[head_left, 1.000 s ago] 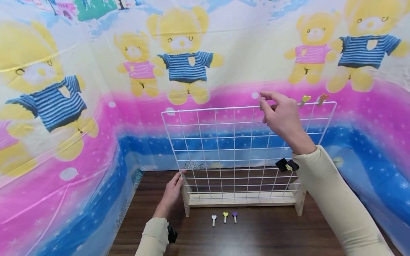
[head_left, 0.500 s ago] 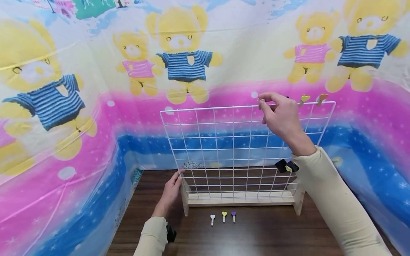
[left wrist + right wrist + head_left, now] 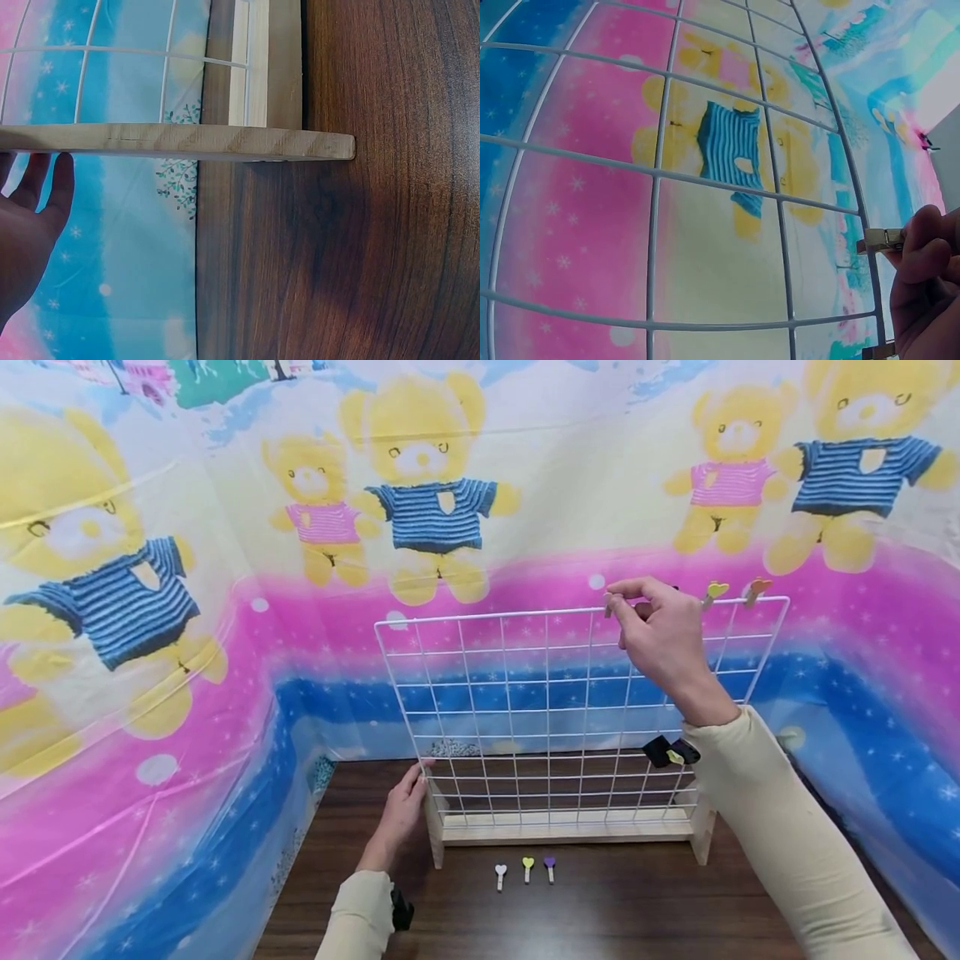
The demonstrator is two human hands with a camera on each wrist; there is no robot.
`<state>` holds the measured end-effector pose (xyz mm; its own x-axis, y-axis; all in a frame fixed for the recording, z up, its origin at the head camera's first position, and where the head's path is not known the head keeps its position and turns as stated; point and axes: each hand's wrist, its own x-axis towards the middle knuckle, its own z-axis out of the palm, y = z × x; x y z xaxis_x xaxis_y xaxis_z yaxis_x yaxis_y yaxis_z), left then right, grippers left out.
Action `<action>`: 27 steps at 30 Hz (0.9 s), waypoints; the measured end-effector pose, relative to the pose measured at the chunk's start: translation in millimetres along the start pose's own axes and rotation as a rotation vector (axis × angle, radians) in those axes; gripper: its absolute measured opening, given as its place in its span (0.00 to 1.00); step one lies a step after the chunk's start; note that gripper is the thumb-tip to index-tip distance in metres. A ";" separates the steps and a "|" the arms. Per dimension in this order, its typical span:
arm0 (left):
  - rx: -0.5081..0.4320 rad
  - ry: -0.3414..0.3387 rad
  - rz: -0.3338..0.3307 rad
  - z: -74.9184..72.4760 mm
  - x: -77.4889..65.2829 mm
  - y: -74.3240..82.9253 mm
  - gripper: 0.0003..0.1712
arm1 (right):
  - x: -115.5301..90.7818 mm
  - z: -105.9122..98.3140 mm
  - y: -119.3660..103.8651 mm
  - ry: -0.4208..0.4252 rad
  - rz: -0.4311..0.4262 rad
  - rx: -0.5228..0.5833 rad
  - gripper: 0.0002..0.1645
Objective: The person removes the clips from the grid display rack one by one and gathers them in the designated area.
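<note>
My right hand (image 3: 663, 635) is at the top wire of a white wire grid (image 3: 547, 681), right of its middle. It pinches a small wooden clothespin (image 3: 885, 240), whose jaws sit around the edge wire; the fingers hide its far end. My left hand (image 3: 403, 806) touches the outer face of the stand's left wooden upright (image 3: 172, 139) with its fingertips. Farther right on the top wire stand a clothespin with a yellow heart (image 3: 717, 590) and one with an orange heart (image 3: 757, 590).
On the brown table (image 3: 600, 902) before the stand lie three heart clothespins: white (image 3: 500, 877), yellow (image 3: 528, 869) and purple (image 3: 551, 869). A wooden crossbar (image 3: 566, 831) joins the stand's uprights. A bear-printed cloth (image 3: 585, 485) hangs behind and at the sides. Part of another clothespin (image 3: 879, 350) shows below the right hand.
The clothespin in my right hand has come down slightly onto the top wire. My left hand keeps its place at the upright.
</note>
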<state>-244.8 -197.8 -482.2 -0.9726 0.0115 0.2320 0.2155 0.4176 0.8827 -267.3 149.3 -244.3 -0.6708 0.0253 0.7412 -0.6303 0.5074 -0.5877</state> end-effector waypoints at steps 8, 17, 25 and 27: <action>-0.027 -0.002 0.009 4.3 13.1 -34.2 0.19 | -3.5 -2.7 -5.6 0.039 -0.036 0.052 0.12; -0.009 0.009 0.022 4.8 13.7 -37.4 0.19 | -30.1 -5.5 6.7 -0.044 -0.074 0.009 0.09; 0.011 0.000 0.011 0.9 3.5 -7.9 0.19 | -62.3 -2.2 28.5 -0.176 -0.008 -0.030 0.12; 0.029 0.002 0.022 1.6 3.7 -8.9 0.19 | -70.0 -0.5 32.9 -0.204 -0.003 -0.037 0.12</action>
<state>-250.5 -200.0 -489.9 -0.9676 0.0193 0.2517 0.2340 0.4431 0.8654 -240.9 164.7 -315.4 -0.7366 -0.1488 0.6598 -0.6200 0.5385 -0.5707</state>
